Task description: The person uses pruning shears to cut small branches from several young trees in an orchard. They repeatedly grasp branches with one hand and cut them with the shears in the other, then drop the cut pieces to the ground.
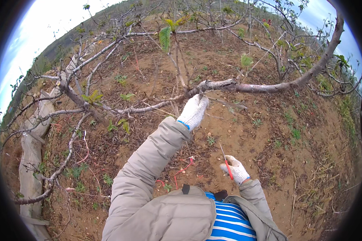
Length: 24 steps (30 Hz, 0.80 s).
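My left hand (194, 111), in a white knit glove, is raised to the underside of a thick bare tree branch (259, 88). Its fingers close on the branch or on a thin dry twig (226, 103) just below it; which one is hard to tell. Lower and to the right, my right hand (236, 171), also gloved, holds a cutting tool with red handles (228, 170), probably pruning shears, with its thin metal tip pointing up and left. The tool is apart from the branch.
Crooked limbs (71, 144) reach across the left side. A pale channel-like strip (31, 162) runs down the far left. Red twine (182, 171) lies on the leaf-strewn soil before me. More small trees (279, 57) stand on the slope beyond, with strings tied among them.
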### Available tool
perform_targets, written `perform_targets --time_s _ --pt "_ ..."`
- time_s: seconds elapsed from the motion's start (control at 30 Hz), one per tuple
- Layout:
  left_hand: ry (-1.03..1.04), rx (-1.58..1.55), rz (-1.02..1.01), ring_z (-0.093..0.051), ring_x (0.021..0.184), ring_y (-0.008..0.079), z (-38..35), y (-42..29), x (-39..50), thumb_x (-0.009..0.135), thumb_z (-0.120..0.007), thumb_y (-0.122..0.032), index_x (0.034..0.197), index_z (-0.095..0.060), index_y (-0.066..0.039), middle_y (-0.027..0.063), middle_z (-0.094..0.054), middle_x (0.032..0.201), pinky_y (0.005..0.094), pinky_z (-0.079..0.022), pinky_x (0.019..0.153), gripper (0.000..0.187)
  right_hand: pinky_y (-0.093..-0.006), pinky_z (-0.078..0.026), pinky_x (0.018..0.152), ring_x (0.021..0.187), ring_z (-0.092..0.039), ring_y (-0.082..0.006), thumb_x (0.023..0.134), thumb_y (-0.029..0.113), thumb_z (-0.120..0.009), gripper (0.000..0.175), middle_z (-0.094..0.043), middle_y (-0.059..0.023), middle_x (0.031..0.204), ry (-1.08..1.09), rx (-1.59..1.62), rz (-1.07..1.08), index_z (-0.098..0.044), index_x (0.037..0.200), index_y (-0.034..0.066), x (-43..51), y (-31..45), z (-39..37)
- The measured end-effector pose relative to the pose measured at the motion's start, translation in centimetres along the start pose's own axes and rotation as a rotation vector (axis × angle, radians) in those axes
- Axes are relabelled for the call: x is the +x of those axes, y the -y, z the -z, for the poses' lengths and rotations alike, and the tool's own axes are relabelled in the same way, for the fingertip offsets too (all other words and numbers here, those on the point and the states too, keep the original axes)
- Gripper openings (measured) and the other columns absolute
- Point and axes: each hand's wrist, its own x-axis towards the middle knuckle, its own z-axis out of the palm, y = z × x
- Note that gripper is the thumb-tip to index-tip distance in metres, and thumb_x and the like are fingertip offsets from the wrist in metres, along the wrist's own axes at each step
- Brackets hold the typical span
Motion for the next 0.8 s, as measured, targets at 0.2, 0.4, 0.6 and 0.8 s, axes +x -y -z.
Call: perform_targets --time_s 0.2,0.4,0.6,0.8 --pt "0.021 0.466 -0.014 -0.058 0.074 0.025 1.2 -0.8 2.2 0.103 -0.054 -0.033 0.106 -0.061 0.001 0.0129 -0.061 0.077 0.0438 -0.047 0.069 0.035 -0.0358 -0.051 0.096 0.11 -0.066 -0.0254 0.087 0.039 -0.08 0.072 -0.068 -0.0176 0.123 0.058 -0.248 0.07 -0.055 0.141 -0.0028 -0.1 -1.3 3.8" --pt "-0.03 0.82 -0.029 -0.066 0.092 0.0418 0.5 -2.4 3.1 0.102 -0.056 -0.033 0.116 -0.062 0.004 0.0259 -0.068 0.095 0.048 -0.05 0.081 0.04 -0.0385 -0.049 0.103 0.125 -0.063 -0.0324 0.085 0.048 -0.079 0.077 -0.066 -0.0214 0.134 0.08 -0.296 0.107 -0.057 0.142 0.0014 -1.4 -3.0 12.0" --pt "-0.067 1.657 -0.072 -0.073 0.088 0.0418 -1.0 -5.6 2.8 0.102 -0.055 -0.037 0.109 -0.065 -0.009 0.0221 -0.074 0.094 0.0571 -0.057 0.075 0.03 -0.0406 -0.048 0.106 0.127 -0.061 -0.0366 0.085 0.056 -0.075 0.079 -0.065 -0.0206 0.137 0.032 -0.442 0.143 -0.057 0.142 0.0036 -2.2 -5.8 19.6" --pt "-0.075 1.609 -0.012 -0.07 0.092 0.0437 0.1 -4.2 3.4 0.103 -0.054 -0.044 0.124 -0.061 -0.006 0.0253 -0.072 0.1 0.0543 -0.055 0.076 0.044 -0.0413 -0.049 0.101 0.119 -0.065 -0.0341 0.087 0.055 -0.075 0.071 -0.068 -0.0189 0.128 0.063 -0.334 0.178 -0.061 0.135 0.0048 -3.3 -6.4 24.1"
